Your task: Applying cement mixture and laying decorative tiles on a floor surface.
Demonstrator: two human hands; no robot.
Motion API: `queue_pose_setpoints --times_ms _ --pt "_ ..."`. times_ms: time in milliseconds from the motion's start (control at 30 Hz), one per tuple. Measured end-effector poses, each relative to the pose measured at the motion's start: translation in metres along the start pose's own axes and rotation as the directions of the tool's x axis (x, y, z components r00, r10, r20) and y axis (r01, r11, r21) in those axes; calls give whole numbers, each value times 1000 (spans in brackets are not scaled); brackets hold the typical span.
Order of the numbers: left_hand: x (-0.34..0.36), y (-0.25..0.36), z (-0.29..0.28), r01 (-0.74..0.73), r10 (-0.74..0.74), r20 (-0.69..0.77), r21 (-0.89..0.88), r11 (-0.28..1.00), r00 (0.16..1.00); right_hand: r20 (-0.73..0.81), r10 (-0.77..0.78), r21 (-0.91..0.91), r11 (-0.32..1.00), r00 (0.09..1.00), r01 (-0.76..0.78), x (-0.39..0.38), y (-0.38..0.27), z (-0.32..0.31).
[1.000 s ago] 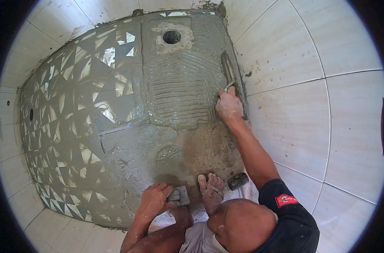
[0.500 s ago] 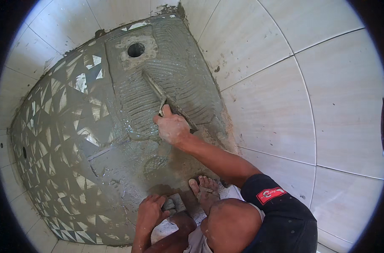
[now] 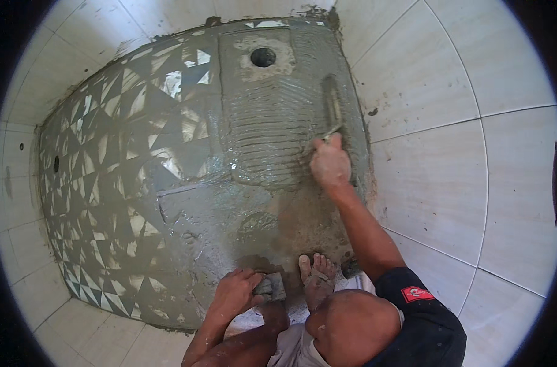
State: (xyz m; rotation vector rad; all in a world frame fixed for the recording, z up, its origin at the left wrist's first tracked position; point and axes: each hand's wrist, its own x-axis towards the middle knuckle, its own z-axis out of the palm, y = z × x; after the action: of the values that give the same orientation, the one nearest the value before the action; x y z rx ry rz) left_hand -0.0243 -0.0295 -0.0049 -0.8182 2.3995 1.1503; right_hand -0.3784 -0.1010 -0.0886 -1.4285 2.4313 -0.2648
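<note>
My right hand [image 3: 331,164] is closed round the handle of a mortar-smeared trowel [image 3: 335,105]. The trowel's long narrow blade lies on grey wet mortar [image 3: 266,137], near the right wall. Combed ridges run across the mortar to the left of the blade. Low in the view, my left hand [image 3: 237,291] is beside my feet, its fingers curled over a grey, mortar-coated blocky thing [image 3: 270,287]. What this thing is I cannot make out.
A round drain hole [image 3: 263,57] opens in the floor at the far end. Patterned floor tiles [image 3: 119,165] smeared with mortar cover the left side. Pale tiled walls [image 3: 425,165] enclose the floor. My sandalled foot [image 3: 317,278] stands near the bottom, by rough bare floor [image 3: 260,229].
My right hand has swept the trowel rightward across the mortar, toward the right wall. The view has shifted, moving the floor rightward in the picture. My left hand stays by my feet.
</note>
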Motion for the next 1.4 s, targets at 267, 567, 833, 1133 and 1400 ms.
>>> queue_pose_setpoints --times_ms 267,567,833,1133,1400 --pt "1 -4 7 -21 21 -45 -5 1000 999 7 26 -46 999 1000 -26 15 2 22" --pt "0 -1 7 -5 5 -28 -1 1000 1000 -106 -246 370 890 963 268 -4 -83 41" --pt "5 10 4 -27 28 -52 8 1000 998 -54 -339 490 810 939 321 11 -128 60" --pt "2 4 6 -16 15 -66 -18 1000 998 69 -269 400 890 961 220 6 -124 55" --pt "8 0 7 -36 36 -47 -3 999 998 -45 -120 306 943 992 128 16 -25 37"
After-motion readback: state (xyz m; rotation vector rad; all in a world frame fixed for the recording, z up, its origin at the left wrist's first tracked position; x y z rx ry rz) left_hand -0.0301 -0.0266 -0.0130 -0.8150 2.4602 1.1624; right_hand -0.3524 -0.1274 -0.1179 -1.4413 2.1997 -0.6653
